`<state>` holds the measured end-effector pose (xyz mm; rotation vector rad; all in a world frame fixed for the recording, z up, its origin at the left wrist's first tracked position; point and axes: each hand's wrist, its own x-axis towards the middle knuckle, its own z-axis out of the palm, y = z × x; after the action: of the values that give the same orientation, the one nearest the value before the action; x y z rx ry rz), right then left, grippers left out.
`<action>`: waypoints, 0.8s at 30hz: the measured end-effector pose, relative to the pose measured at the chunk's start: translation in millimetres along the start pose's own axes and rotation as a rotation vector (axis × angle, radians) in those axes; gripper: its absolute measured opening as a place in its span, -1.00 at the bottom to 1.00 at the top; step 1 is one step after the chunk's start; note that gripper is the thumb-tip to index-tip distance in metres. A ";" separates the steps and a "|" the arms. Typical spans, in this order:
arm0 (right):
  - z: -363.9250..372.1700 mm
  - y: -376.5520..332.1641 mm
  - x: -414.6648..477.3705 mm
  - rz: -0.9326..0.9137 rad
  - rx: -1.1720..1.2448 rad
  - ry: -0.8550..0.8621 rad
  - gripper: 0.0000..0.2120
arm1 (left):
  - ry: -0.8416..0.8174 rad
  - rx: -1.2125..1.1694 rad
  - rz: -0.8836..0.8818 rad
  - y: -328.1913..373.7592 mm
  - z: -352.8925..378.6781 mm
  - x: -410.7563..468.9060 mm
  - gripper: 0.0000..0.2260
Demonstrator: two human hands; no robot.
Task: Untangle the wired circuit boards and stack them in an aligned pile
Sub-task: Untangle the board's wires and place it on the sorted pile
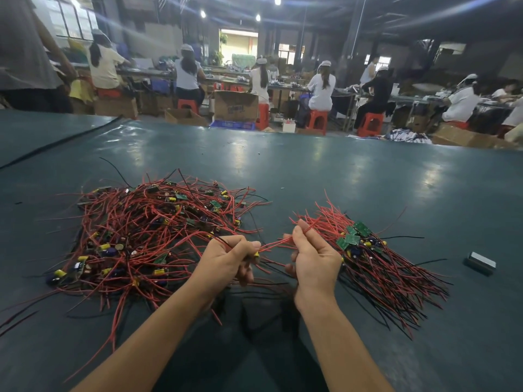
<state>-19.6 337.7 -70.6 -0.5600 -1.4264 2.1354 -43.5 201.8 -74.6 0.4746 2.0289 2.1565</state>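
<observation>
A big tangled heap of small circuit boards with red and black wires (147, 236) lies on the dark green table, left of centre. To the right sits a sorted pile of green boards (353, 236) with their wires fanned out toward the right. Between the two, my left hand (226, 261) grips one board with a yellow part (256, 254), held just above the table. My right hand (314, 256) pinches that board's red wires (278, 243), which stretch between the two hands.
A small grey metal block (480, 263) lies on the table at the right. A black cable (56, 144) runs across the far left of the table. Beyond the table's far edge, several seated people work at benches among cardboard boxes and red stools.
</observation>
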 end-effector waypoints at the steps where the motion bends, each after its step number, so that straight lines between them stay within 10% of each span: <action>1: -0.3 0.2 0.7 -0.010 0.025 0.018 -0.86 | -0.001 -0.004 0.003 0.2 0.2 0.1 -0.53; 24: -12.4 -11.2 5.2 0.060 0.154 0.039 -0.84 | -0.009 -0.026 0.014 6.4 1.1 -6.6 -0.54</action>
<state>-14.3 353.4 -65.0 -0.5885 -1.2260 2.2450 -36.2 200.2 -69.1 0.4953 1.9962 2.1823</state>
